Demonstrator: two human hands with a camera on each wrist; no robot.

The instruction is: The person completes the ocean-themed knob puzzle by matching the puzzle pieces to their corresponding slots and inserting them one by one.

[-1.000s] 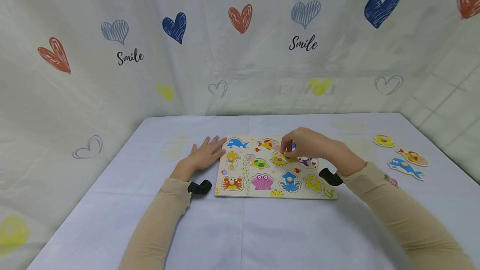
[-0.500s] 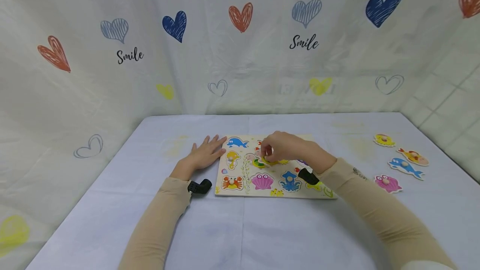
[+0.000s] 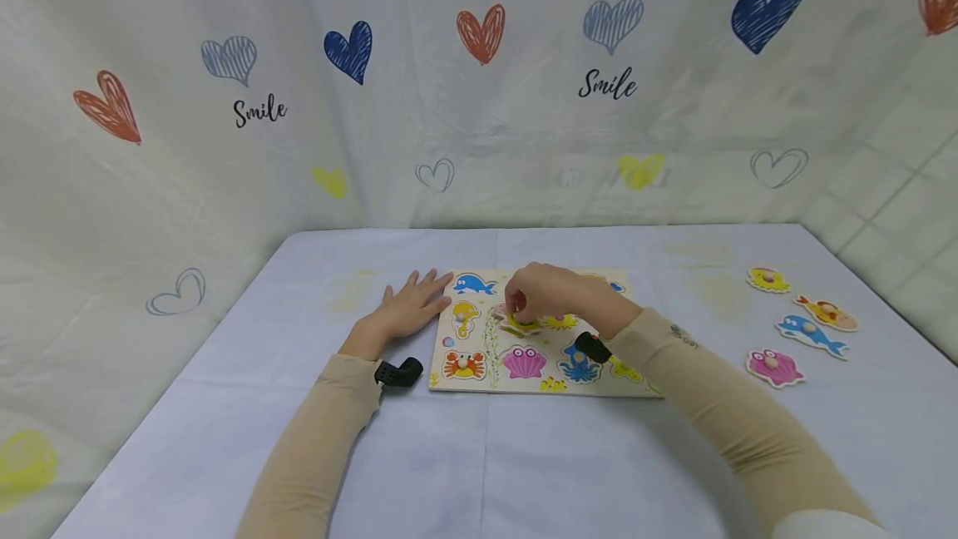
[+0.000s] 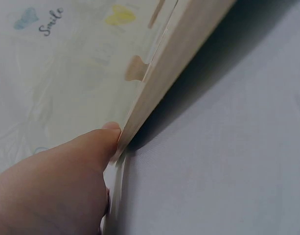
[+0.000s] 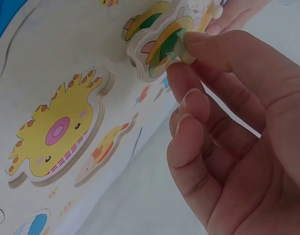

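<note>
A pale wooden peg puzzle board (image 3: 467,345) with sea-animal pictures lies on the table. My right hand (image 3: 546,291) is over its middle and pinches a turtle piece (image 5: 162,56) by its knob between thumb and forefinger, the other fingers curled below. In the right wrist view the piece is tilted and close over the matching printed turtle (image 5: 150,20). My left hand (image 3: 410,309) lies with fingers spread at the board's left edge. The left wrist view shows the left thumb (image 4: 108,137) against the board's side.
Crab (image 3: 464,366) and seahorse (image 3: 465,318) pieces with knobs sit in the board, as does an octopus (image 3: 579,364). On the right of the table lie loose pieces: a yellow one (image 3: 767,279), a fish (image 3: 827,314), a blue dolphin (image 3: 812,335) and a pink shell (image 3: 774,367).
My right hand has moved left across the board with the turtle piece, from the yellow picture to the turtle picture. The pink shell has come out from behind the sleeve. My left hand stays put.
</note>
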